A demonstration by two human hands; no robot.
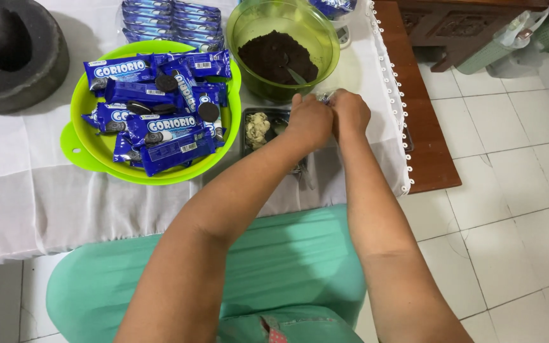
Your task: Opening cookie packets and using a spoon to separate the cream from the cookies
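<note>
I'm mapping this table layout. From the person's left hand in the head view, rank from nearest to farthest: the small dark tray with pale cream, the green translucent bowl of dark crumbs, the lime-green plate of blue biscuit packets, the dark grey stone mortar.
From the left hand:
1. Small dark tray with pale cream, just left of it.
2. Green translucent bowl of dark crumbs, behind it.
3. Lime-green plate of blue biscuit packets, farther left.
4. Dark grey stone mortar, far left corner.

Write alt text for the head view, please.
Both hands, left hand and right hand, meet over a small tray beside a green bowl of dark crumbs; a lime basket holds blue biscuit packets.
</note>
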